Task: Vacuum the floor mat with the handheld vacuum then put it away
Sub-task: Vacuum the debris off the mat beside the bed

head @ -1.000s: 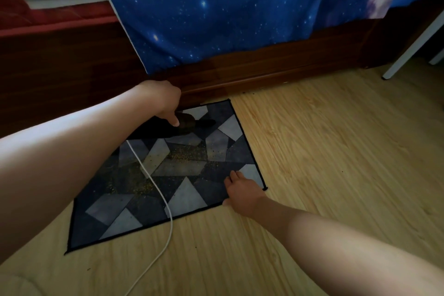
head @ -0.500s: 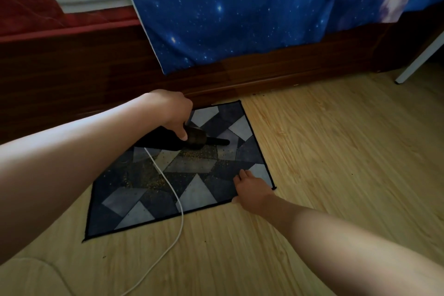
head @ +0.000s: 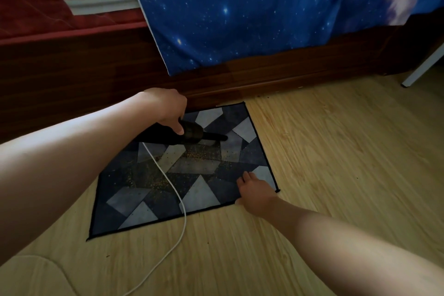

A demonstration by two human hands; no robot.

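Observation:
A dark floor mat (head: 199, 196) with grey triangles lies on the wooden floor beside the bed. Yellowish crumbs (head: 153, 180) are scattered across its middle. My left hand (head: 168, 108) grips a black handheld vacuum (head: 189, 133) over the mat's far part, nozzle pointing right and touching the mat. A white cord (head: 179, 202) trails from the vacuum across the mat toward me. My right hand (head: 254, 191) presses flat on the mat's near right corner, fingers straight.
A dark wooden bed frame (head: 264, 79) runs just behind the mat, with a blue starry sheet (head: 240, 12) hanging over it and a red mattress (head: 60, 2) at left. A white furniture leg (head: 422, 65) stands at the right. Light wooden floor (head: 336, 151) spreads right and near.
The vacuum in my left hand has slid rightward along the mat's far part. My right hand stays pressed on the near right corner.

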